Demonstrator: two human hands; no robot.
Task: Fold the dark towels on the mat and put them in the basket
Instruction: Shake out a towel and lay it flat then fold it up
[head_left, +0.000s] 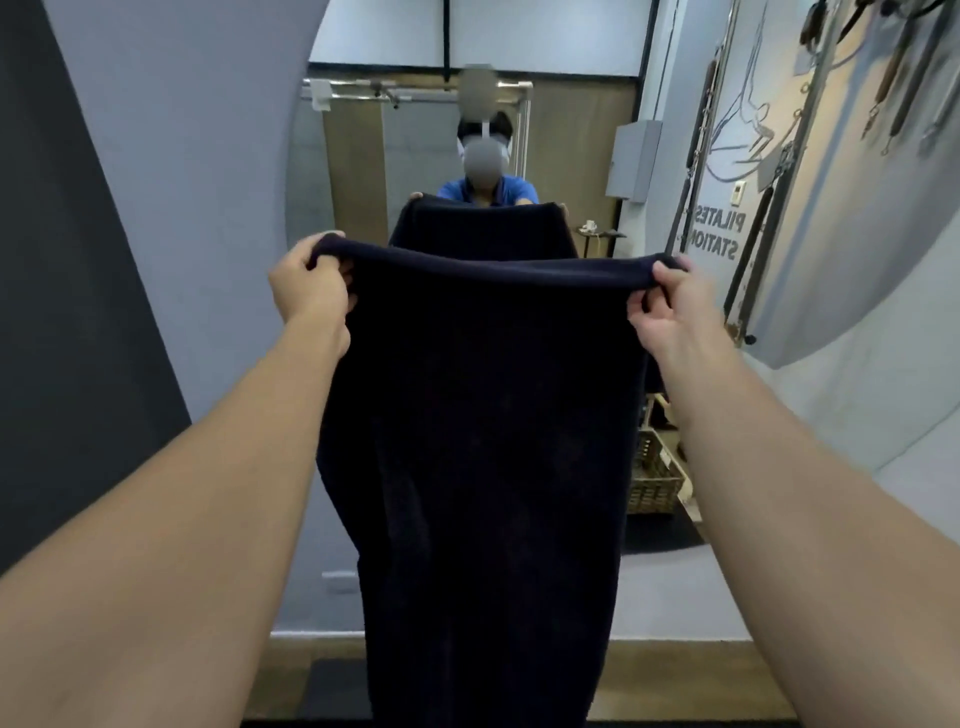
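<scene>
Both forearms reach forward from the lower corners of the frame, and between them hangs the dark towel (483, 441). It is held up in the air, spread flat, and it fills the middle of the picture from about mid-height down to the bottom edge. Its lower end is cut off by the frame, so it cannot be told if it touches the ground.

The left hand (309, 293), left of centre, has its fingers curled over the top left corner of the towel and grips it. The right hand (667, 306), right of centre, pinches the top right corner in the same way, thumb and fingers closed on the cloth. The upper hem sags a little between the two hands.

Below, along the bottom edge, a strip of dark mat (332, 691) lies on the wooden floor (675, 675).

Just right of the towel, at lower middle height, a woven basket (655, 480) shows - whether it stands in the room or only in a reflection cannot be told.

Behind the towel, in the upper centre, is a large mirror (415, 156). In it a person in a blue shirt (485, 189) holds up the same dark cloth with both hands. Further right the reversed lettering (719, 236) appears on a pale wall, and in the upper right corner straps and springs (893, 78) hang - their details are too small to tell.
</scene>
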